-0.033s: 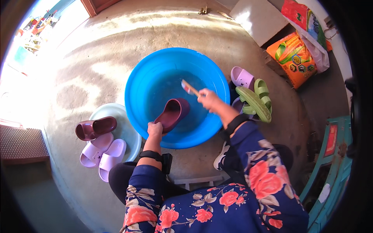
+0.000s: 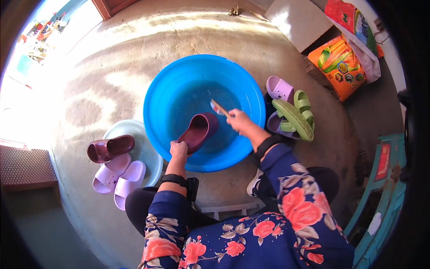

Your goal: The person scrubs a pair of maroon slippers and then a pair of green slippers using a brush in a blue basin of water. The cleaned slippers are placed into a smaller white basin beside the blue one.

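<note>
A maroon slipper (image 2: 204, 130) is tilted over the water in a large blue basin (image 2: 161, 80). My left hand (image 2: 178, 149) grips it by the near end, at the basin's near rim. Over the right half of the basin, my right hand (image 2: 239, 122) is closed round the wooden handle of a scrubbing brush (image 2: 219, 108). The brush head points up and left, just beyond the slipper and apart from it. Its bristles show only in part.
Left of the basin, a maroon slipper (image 2: 110, 148) and two lilac slippers (image 2: 130, 184) rest on a pale basin (image 2: 154, 157). Lilac and green slippers (image 2: 293, 119) are heaped at right. An orange bag (image 2: 338, 67) stands far right; a teal frame (image 2: 374, 197) is near right.
My right hand and the brush have shifted slightly nearer to me. The left hand and the maroon slipper stay in place.
</note>
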A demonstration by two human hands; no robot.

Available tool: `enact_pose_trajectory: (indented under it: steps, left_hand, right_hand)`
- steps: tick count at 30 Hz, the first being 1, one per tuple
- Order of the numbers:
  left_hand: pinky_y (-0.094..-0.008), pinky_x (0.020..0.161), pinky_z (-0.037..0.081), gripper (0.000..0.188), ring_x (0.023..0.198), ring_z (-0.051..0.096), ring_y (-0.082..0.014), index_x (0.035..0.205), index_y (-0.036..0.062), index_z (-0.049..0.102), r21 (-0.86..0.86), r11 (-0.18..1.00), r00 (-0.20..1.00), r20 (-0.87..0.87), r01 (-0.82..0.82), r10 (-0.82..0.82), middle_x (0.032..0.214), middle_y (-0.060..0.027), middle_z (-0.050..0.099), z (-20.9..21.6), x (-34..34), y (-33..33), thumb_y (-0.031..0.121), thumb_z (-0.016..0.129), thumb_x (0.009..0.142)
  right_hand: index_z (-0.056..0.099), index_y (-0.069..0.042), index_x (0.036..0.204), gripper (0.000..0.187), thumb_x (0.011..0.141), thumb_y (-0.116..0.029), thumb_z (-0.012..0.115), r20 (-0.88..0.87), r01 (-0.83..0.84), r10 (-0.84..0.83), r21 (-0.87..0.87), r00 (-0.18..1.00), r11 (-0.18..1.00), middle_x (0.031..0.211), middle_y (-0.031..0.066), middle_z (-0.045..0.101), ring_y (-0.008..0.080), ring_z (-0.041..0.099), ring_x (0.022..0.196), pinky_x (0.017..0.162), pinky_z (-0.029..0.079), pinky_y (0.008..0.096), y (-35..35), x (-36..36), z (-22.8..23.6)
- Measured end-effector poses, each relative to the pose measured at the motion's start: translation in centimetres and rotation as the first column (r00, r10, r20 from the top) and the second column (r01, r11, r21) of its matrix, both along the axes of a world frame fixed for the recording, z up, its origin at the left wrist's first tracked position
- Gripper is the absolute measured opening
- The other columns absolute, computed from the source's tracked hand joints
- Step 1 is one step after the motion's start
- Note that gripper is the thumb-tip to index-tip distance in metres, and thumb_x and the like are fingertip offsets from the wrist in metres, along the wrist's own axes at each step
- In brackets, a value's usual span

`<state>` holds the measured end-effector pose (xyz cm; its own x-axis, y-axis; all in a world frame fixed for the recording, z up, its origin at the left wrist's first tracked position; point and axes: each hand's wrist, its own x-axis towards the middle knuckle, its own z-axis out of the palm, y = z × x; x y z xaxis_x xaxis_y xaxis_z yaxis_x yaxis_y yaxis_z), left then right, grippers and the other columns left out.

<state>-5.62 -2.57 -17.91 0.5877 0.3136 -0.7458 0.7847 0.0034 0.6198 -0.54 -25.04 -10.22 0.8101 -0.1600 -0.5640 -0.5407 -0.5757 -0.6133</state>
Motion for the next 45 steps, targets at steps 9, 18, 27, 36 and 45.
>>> enact_pose_trajectory:
  steps: [9,18,27,36,45]
  left_hand:
    - [-0.0432,0.056,0.055,0.039,0.09,0.053,-0.0373,0.117,0.0014,0.033,0.096,0.995,0.996,-0.088,0.017,-0.008,0.115,-0.0206,0.041,0.4,0.5,-1.0,0.008,0.042,0.079]
    - [-0.0388,0.051,0.054,0.04,0.09,0.054,-0.0349,0.118,0.0032,0.032,0.001,0.999,0.987,-0.15,0.05,-0.049,0.113,-0.0184,0.043,-0.6,0.3,-1.2,0.008,0.04,0.079]
    - [-0.0365,0.049,0.053,0.039,0.084,0.056,-0.0328,0.117,0.0042,0.032,0.006,1.0,0.989,-0.15,-0.019,0.019,0.111,-0.0175,0.044,0.1,0.4,-1.5,0.007,0.039,0.079]
    - [-0.0387,0.054,0.053,0.036,0.083,0.056,-0.0319,0.115,0.004,0.037,-0.235,0.967,0.985,-0.165,-0.094,0.055,0.104,-0.0161,0.048,0.4,0.5,-1.3,0.006,0.037,0.079]
    - [-0.0391,0.063,0.053,0.026,0.082,0.054,-0.0319,0.109,-0.002,0.04,-0.652,0.589,0.878,-0.37,-0.477,0.302,0.099,-0.0181,0.049,-1.3,0.0,-1.8,0.006,0.034,0.085]
  right_hand:
    - [0.049,-0.007,0.101,0.032,0.072,-0.02,0.053,0.232,0.067,-0.08,0.062,0.97,0.996,0.094,0.0178,0.057,0.0333,0.055,0.089,0.075,0.044,0.0365,0.7,-5.6,-3.8]
    - [0.039,-0.01,0.108,0.035,0.074,-0.015,0.048,0.04,-0.14,0.149,-0.174,0.988,0.975,0.086,0.0245,0.056,0.0411,0.054,0.081,0.072,0.043,0.0467,2.8,-9.4,-1.8]
    - [0.038,-0.008,0.107,0.036,0.073,-0.015,0.049,0.211,-0.084,0.075,0.034,0.975,0.996,0.086,0.0247,0.056,0.0414,0.053,0.082,0.071,0.043,0.0454,3.2,-11.3,-1.0]
    - [0.04,-0.005,0.108,0.037,0.074,-0.016,0.049,0.319,0.048,-0.074,0.089,0.945,0.995,0.095,0.0234,0.054,0.0389,0.053,0.088,0.075,0.043,0.04,4.8,-8.5,-2.6]
    - [0.039,-0.01,0.109,0.036,0.075,-0.012,0.052,0.33,-0.061,0.084,-0.081,0.94,0.995,0.085,0.0235,0.056,0.0421,0.053,0.078,0.067,0.044,0.0466,6.7,-10.4,-0.7]
